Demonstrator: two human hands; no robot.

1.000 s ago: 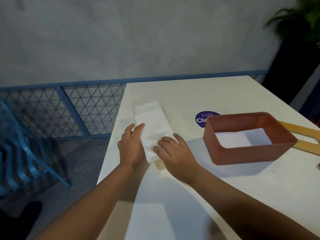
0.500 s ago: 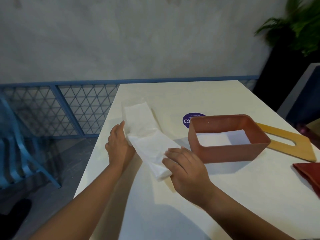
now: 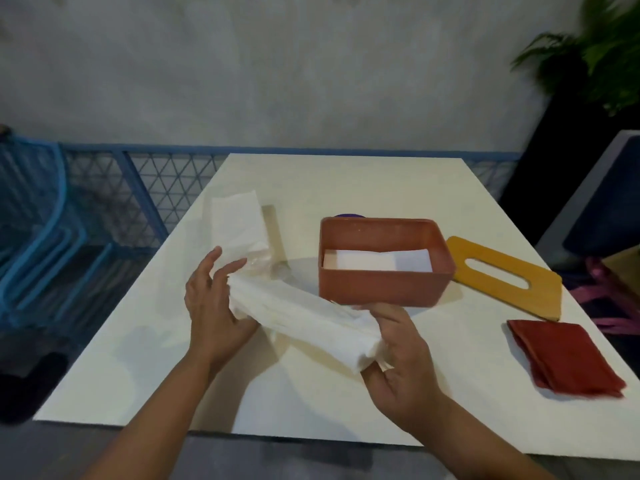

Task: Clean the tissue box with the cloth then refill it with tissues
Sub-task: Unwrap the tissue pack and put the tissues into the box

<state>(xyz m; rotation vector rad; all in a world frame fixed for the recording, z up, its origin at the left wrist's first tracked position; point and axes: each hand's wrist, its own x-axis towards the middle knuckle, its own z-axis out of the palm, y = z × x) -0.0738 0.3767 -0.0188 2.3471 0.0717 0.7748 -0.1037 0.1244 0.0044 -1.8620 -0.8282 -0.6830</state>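
Observation:
A thick stack of white tissues (image 3: pixel 304 320) is lifted off the table, held between both hands. My left hand (image 3: pixel 213 306) cups its far left end with the fingers spread. My right hand (image 3: pixel 401 362) grips its near right end from below. Just behind the stack stands the open terracotta tissue box (image 3: pixel 384 289), with some white tissues (image 3: pixel 377 261) lying flat inside. Its wooden slotted lid (image 3: pixel 505 278) lies on the table to the right of the box. A folded red cloth (image 3: pixel 568 358) lies at the table's right edge.
A second pile of white tissues in clear wrap (image 3: pixel 239 223) lies on the white table (image 3: pixel 311 403) behind my left hand. A blue mesh fence (image 3: pixel 145 188) and blue chair (image 3: pixel 41 230) stand to the left, a potted plant (image 3: pixel 595 60) at back right.
Both hands have raised the tissue stack off the table and carried it right, toward the box. The view has swung right, bringing the lid and red cloth fully into sight.

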